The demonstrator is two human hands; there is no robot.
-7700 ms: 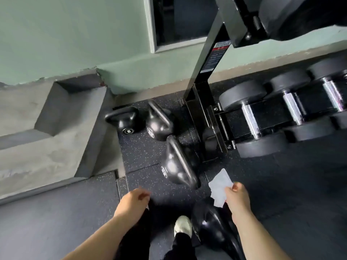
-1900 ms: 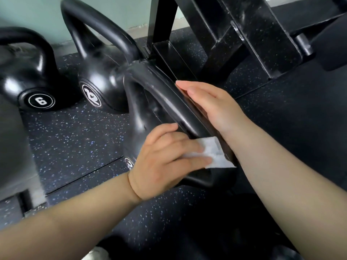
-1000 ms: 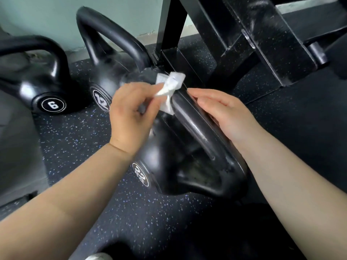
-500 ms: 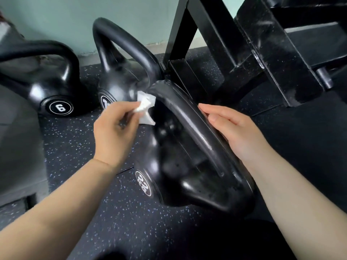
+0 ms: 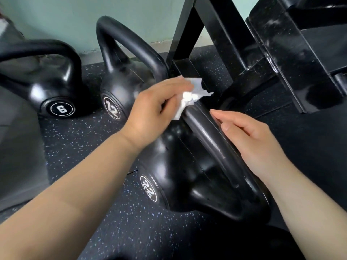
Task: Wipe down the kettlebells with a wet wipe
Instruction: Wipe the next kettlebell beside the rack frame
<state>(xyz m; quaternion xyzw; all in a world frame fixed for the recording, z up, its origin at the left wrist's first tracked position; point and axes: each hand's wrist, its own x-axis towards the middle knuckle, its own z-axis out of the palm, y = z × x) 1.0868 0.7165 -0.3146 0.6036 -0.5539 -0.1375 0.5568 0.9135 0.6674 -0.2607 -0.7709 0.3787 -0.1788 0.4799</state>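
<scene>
Your left hand (image 5: 150, 111) pinched the limp white wet wipe (image 5: 189, 96) on the handle (image 5: 205, 133) of the heavy-looking, slick black 22-marked kettlebell (image 5: 178, 166). Just nearer you, your right hand (image 5: 251, 141), fingers (image 5: 227, 119) straight, steadied it.

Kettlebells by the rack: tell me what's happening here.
A person is wiping the 22 kettlebell. The left grip pinches a white wipe against the top of its handle, while the right grip lies open along the handle's side, apparently steadying it. The 12 kettlebell and 6 kettlebell stand behind on the floor, next to a black rack.
</scene>
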